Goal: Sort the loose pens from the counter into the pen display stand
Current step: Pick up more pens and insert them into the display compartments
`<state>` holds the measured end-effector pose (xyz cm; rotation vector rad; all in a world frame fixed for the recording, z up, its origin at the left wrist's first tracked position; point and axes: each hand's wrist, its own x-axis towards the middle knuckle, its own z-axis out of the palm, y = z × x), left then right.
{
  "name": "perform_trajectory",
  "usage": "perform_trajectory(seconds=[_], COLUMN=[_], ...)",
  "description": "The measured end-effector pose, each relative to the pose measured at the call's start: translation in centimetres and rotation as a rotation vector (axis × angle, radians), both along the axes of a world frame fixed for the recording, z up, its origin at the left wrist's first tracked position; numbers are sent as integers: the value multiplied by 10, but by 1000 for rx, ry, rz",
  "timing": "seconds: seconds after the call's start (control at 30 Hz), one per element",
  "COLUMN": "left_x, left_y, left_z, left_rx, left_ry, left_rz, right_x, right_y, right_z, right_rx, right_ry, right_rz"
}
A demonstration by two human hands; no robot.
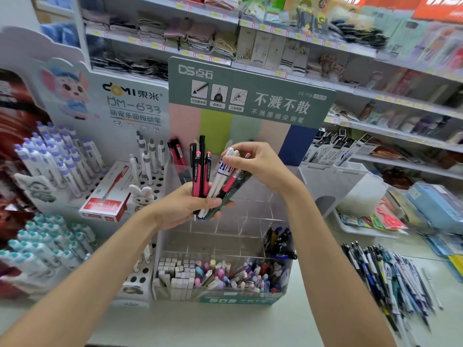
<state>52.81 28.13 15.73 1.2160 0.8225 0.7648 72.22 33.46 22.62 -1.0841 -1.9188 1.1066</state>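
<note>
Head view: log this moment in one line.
left hand: grips pen bunch | right hand: pinches white pen | display stand: behind hands | loose pens: on counter

Stationery shop: price-tagged shelves (275, 28), branded pen display stand (225, 246).

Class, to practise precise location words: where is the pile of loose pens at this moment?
In the head view, the pile of loose pens lies on the counter at lower right, to the right of the clear pen display stand.

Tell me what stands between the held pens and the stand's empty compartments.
Nothing visible. The left hand grips the pens above the display stand; the right hand pinches some tops. The empty compartments below are open-topped.
</note>
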Motion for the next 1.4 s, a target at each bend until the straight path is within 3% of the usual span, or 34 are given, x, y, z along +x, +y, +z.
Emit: perform_trajectory(seconds=[0.13,0.27,0.5,0.67,0.93,1.0,1.03,1.17,1.2,1.3,1.4], left_x=[-6,-13,-40,-40,-40,-40,-41,-43,-42,-31,-15], left_y=[0,0,-5,-12,-15,-16,-17,-17,-17,-14,-10], left_z=[1,5,3,1,-2,-4,-4,-3,-2,0,1], left_rx=[42,43,-44,-35,-35,-36,-37,-74,-72,-53,-41], left_ry=[21,0,-33,-21,-86,-59,-47,-54,-40,-46,-87], left_rz=[19,73,270,303,319,290,270,177,134,63,125], right_x=[-2,-12,-4,-2,-34,-37,-37,-23,-17,-2,13], right_y=[4,6,31,36,29,28,25,8,5,-8,-18], right_z=[1,1,22,16,-32,-44,-45,4,20,47,36], right_rx=[5,139,410,555,587,671,704,504,413,171,33], right_ry=[162,192,440,342,-203,-375,-364,149,177,-55,-194], right_rz=[-95,-120,-453,-583,-384,-404,-432,-479,-426,-123,-32])
